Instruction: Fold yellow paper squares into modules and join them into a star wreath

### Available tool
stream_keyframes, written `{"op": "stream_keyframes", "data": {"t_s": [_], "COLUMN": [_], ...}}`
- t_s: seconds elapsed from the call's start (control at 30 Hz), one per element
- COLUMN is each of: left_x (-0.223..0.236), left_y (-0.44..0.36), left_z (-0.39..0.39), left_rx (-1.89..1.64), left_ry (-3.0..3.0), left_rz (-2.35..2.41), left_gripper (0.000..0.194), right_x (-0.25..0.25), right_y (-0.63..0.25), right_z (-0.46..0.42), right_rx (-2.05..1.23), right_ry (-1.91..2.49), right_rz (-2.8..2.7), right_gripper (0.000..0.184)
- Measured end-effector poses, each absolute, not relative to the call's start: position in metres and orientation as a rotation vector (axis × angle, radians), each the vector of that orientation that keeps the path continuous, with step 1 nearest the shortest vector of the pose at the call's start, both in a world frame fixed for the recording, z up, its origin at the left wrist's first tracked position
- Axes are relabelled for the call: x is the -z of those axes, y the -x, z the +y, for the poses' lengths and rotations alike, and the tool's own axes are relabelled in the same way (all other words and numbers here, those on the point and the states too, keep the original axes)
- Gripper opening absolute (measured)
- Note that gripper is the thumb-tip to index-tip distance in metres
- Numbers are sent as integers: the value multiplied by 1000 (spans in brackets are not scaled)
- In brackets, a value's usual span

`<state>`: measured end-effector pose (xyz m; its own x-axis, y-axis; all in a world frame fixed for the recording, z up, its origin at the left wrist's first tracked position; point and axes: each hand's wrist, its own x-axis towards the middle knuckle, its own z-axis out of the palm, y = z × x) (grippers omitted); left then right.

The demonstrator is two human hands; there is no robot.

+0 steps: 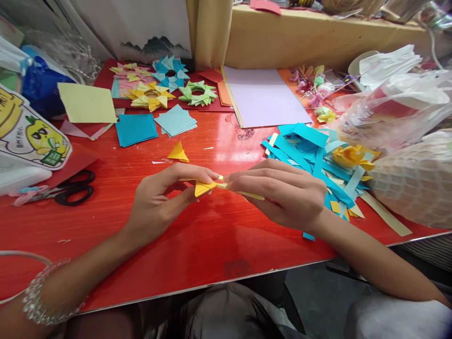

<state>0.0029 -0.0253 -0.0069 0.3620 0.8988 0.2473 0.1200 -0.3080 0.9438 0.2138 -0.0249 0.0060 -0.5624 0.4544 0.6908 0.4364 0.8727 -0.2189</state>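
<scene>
My left hand (165, 193) pinches a folded orange-yellow paper piece (204, 188) between thumb and fingers, above the middle of the red table. Facing it, my right hand (282, 188) is closed on a pale yellow folded paper piece (252, 195), its long edge showing below the fingers. The two pieces meet between my fingertips; whether one is tucked inside the other I cannot tell. A loose folded orange-yellow piece (178, 151) lies on the table just beyond my left hand.
Finished paper rings (197, 94) lie at the back. Blue squares (136, 130), light blue squares (176, 120) and lilac sheets (264, 96) are nearer. Blue paper scraps (307, 155) pile up beyond my right hand. Black-handled scissors (76, 187) lie at left; a netted bundle (416, 179) stands at right.
</scene>
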Motion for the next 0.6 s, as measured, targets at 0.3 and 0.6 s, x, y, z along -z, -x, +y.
{"op": "stream_keyframes", "data": {"t_s": [0.3,0.6], "left_x": [11,16], "left_y": [-5,-2], "left_z": [-28,-24], "left_rx": [-1098,-1152], "left_ry": [-1673,-1758], "left_rz": [901,840], "left_gripper": [15,20], "right_x": [-5,-8], "right_y": [-215,-216], "right_z": [-24,-24], "right_rx": [118,260], "right_ry": [571,469], "right_rz": [-2216,-2252], "right_gripper": [23,15]}}
